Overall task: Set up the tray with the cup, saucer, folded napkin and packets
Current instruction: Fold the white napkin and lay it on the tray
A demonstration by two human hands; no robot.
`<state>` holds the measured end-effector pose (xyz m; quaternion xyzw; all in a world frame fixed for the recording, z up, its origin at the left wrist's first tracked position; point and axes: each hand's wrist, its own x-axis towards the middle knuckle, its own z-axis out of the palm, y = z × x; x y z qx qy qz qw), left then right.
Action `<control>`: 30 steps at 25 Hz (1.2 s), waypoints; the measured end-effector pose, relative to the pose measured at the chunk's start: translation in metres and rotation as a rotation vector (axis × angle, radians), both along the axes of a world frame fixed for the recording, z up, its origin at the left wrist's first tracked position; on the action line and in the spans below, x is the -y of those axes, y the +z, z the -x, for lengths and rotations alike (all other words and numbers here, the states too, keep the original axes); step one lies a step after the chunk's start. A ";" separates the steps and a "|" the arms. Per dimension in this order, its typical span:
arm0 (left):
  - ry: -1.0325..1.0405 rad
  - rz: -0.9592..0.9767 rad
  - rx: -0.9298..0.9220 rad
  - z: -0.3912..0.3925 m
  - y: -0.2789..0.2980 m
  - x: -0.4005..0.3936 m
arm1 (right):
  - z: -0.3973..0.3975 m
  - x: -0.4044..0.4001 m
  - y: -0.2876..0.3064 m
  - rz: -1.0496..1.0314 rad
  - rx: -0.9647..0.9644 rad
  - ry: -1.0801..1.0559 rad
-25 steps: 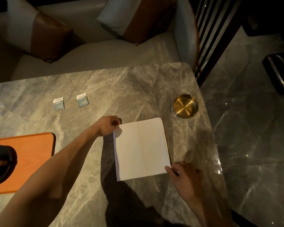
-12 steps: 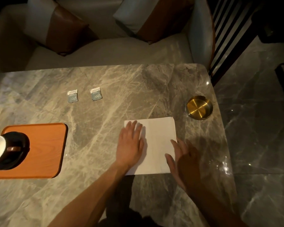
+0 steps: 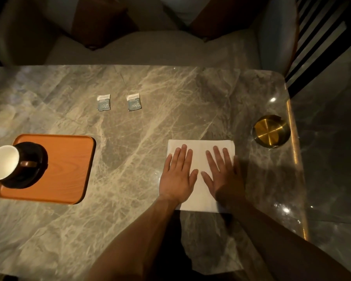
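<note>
Since half a second ago, right hand (image 3: 224, 176) has come fully onto the white napkin (image 3: 200, 151) and now lies flat beside left hand (image 3: 177, 174); a second ago both hands pinched opposite corners of the sheet. Left hand likewise lies flat, as it did half a second ago.

Current state: both palms press down on the napkin, fingers straight and slightly spread, thumbs pointing toward each other with a narrow strip of cloth showing between them. Fingertips of both hands stop just short of the napkin's far edge; its near edge shows below the wrists. Nothing is gripped or pinched.

Napkin lies folded on the marble table (image 3: 150, 118), right of centre, well apart from the orange tray (image 3: 69, 169) at the left.

On the tray's left end a dark saucer (image 3: 38, 175) carries the cup (image 3: 3, 162), white inside, handle toward the tray's middle.

Two packets lie flat on the table beyond the tray, side by side but not touching: left packet (image 3: 103, 102), right packet (image 3: 134, 102).

Brass dish (image 3: 271, 131) sits near the table's right edge, close to the napkin's far right corner.
</note>
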<state>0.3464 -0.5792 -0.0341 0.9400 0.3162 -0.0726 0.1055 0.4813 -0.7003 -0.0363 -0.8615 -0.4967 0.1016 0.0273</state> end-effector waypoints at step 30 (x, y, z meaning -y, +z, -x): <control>-0.188 0.271 -0.405 -0.075 0.071 -0.137 | -0.077 -0.075 0.065 0.376 -0.149 -0.094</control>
